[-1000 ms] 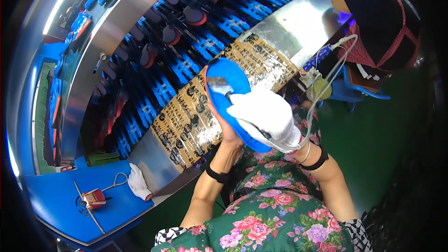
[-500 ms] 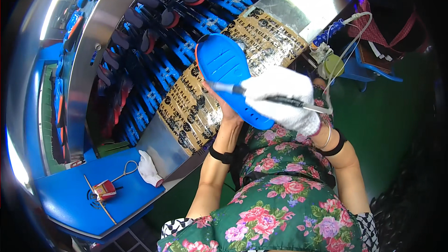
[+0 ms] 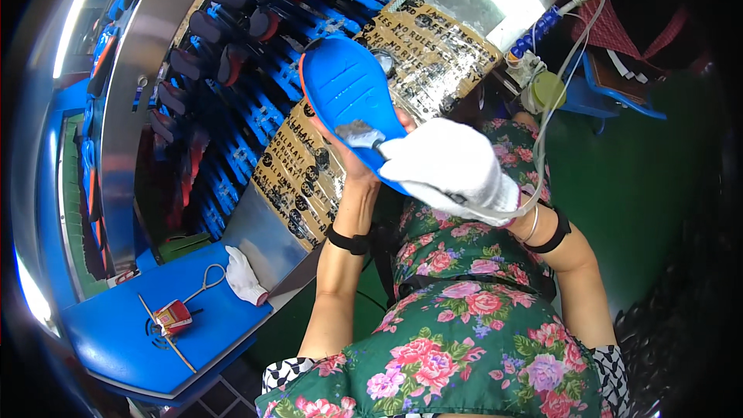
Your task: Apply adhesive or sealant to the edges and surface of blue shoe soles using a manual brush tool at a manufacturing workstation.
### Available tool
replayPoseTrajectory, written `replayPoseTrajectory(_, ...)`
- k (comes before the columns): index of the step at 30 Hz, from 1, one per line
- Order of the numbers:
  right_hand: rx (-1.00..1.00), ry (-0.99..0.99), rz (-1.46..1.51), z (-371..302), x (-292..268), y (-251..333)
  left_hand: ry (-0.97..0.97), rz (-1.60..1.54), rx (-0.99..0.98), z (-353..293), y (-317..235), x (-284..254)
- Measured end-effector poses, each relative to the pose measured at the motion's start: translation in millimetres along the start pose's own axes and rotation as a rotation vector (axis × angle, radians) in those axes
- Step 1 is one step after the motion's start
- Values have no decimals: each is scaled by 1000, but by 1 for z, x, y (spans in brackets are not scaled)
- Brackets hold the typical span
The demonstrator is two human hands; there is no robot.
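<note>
My bare left hand [image 3: 354, 164] grips a blue shoe sole [image 3: 352, 81] with an orange edge from beneath, its inner face turned up. The near end of the sole is hidden behind my other hand. In a white knit glove, my right hand [image 3: 449, 166] is closed round a brush [image 3: 360, 133]. Its greyish bristles lie against the middle of the sole, and a thin pale hose [image 3: 546, 139] runs from its rear end up to the right.
Beyond my hands is a metal ledge covered with printed brown tape [image 3: 433, 54]. Racks hold several dark shoe parts [image 3: 263, 23] at upper left. A blue table [image 3: 116, 333] at lower left bears a white glove [image 3: 245, 277] and a red box [image 3: 173, 317]. A yellow-green round container [image 3: 548, 89] stands right.
The brush has swung round, and its bristles now press on the sole. The sole and both hands sit slightly further left in the picture.
</note>
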State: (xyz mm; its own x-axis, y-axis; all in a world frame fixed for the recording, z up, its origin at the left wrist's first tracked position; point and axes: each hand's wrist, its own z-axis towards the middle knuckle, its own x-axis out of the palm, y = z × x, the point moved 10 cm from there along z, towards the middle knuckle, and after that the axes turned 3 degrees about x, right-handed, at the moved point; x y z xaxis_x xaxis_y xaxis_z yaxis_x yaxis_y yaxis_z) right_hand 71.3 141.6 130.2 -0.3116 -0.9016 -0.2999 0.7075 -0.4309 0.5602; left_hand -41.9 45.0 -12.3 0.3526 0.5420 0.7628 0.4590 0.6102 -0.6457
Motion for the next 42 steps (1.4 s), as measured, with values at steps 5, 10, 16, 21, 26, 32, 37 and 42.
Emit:
replayPoseTrajectory(5, 420, -12, 351, -9, -1, -42, -132, -54, 12, -1, -5, -13)
replayPoseTrajectory(10, 42, -25, 5, -10, 4, 4, 83, -189, 30, 14, -11, 3)
replayPoseTrajectory(16, 252, -66, 190, -11, -7, -24, 85, -209, 182, 15, -30, -6)
replayPoseTrajectory(21, 121, -6, 69, -18, 3, -2, 157, -164, 164, 20, -32, -13)
replayPoseTrajectory(26, 436, -127, 309, -32, -4, -45, 199, -248, 236, 21, -37, -9)
replayPoseTrajectory(32, 433, 26, 449, -28, 6, -36, 183, -309, 134, 27, -37, -1)
replayPoseTrajectory(37, 164, -20, 111, -29, -2, -15, 106, -31, -7, 26, -31, -9)
replayPoseTrajectory(42, 338, 111, 432, -41, 20, -22, 178, -306, -264, 17, -12, -1)
